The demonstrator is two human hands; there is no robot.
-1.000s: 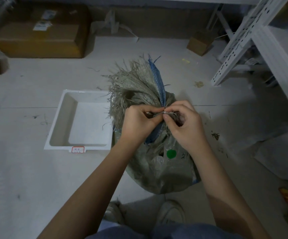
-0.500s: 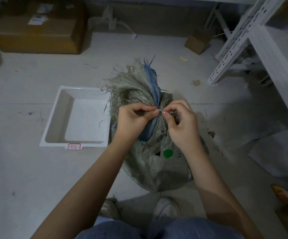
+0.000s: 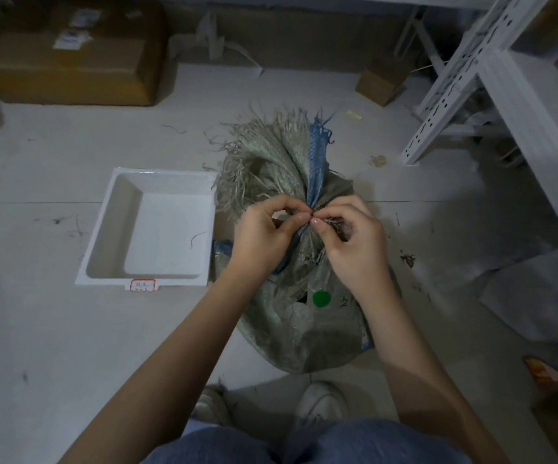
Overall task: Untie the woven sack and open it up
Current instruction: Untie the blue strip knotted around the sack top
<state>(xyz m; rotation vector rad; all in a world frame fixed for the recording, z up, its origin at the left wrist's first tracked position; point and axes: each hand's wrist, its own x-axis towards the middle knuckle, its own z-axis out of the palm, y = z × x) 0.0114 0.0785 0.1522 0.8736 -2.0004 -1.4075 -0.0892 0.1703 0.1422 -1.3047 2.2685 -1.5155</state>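
Observation:
A grey-green woven sack (image 3: 301, 316) with a blue stripe and a green round sticker stands on the floor in front of my feet. Its frayed mouth (image 3: 270, 152) fans out above a tied neck. My left hand (image 3: 264, 239) and my right hand (image 3: 351, 242) meet at that neck, thumbs and forefingers pinched on the thin tie (image 3: 311, 218) that binds it. The knot itself is mostly hidden by my fingertips.
A white shallow plastic tray (image 3: 103, 249) lies on the floor just left of the sack. A large cardboard box (image 3: 66, 68) and a small one (image 3: 379, 83) stand at the back. A white metal shelf rack (image 3: 505, 95) rises on the right.
Both hands stay pinched at the sack's neck; the fingertips have shifted slightly on the tie, and the view has drifted a little. The sack remains tied.

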